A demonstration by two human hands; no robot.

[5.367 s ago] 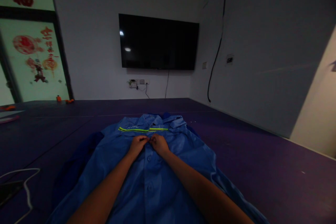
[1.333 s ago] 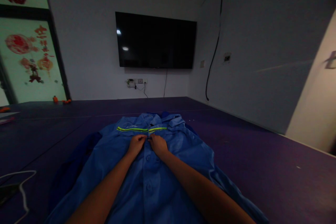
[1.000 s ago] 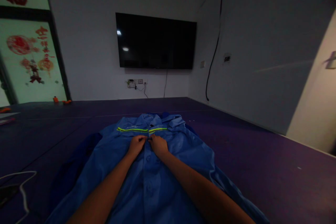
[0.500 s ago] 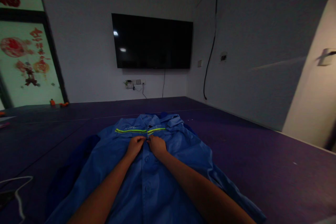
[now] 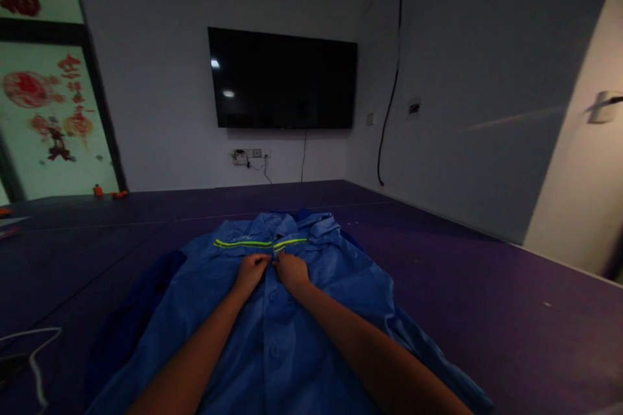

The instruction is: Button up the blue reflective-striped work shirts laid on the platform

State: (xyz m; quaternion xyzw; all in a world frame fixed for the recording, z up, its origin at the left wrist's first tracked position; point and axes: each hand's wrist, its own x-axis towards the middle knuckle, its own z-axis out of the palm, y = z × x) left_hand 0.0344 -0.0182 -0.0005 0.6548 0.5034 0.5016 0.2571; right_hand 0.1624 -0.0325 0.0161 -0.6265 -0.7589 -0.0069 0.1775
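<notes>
A blue work jacket [image 5: 311, 298] lies spread out front side up, its collar pointing away from me. Yellow-green stripes [image 5: 243, 244] cross its chest, with pale lettering above the left one. Both hands meet at the front placket, just below the stripes. My left hand [image 5: 252, 270] pinches the placket edge from the left. From the right, my right hand [image 5: 291, 270] grips the same edge with curled fingers. Whatever button sits between the fingertips is hidden. Farther down the placket, a button [image 5: 273, 296] and another button [image 5: 274, 350] show.
The jacket rests on a purple floor surface [image 5: 438, 285]. A white cable [image 5: 36, 363] and a dark object lie at the lower left. Small orange items [image 5: 98, 190] stand by the glass door. A television [image 5: 285, 81] hangs on the far wall; a black cable [image 5: 392, 91] dangles right of it.
Both hands stay at the same spot on the placket, with barely any finger movement. The view has shifted very slightly.
</notes>
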